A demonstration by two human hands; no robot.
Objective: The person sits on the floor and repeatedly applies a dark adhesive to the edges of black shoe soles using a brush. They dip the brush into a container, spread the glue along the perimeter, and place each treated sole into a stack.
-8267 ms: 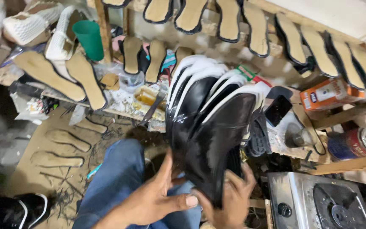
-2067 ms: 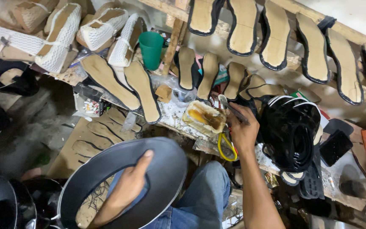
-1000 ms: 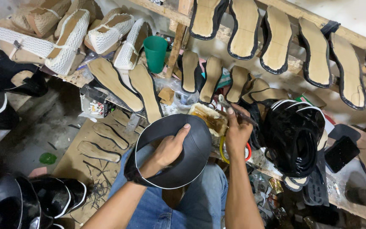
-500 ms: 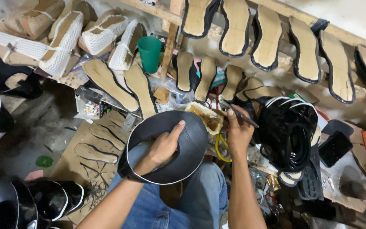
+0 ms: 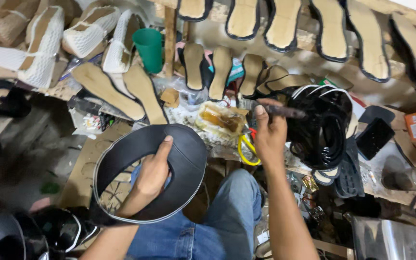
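Here, brush (image 5: 285,111) handle pointing right

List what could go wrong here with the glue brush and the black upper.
The right hand holds a brush over the sticky glue tin; drips may land on the stacked black uppers. The left hand has only a one-sided grip on the curved black upper, which might flop or slip.
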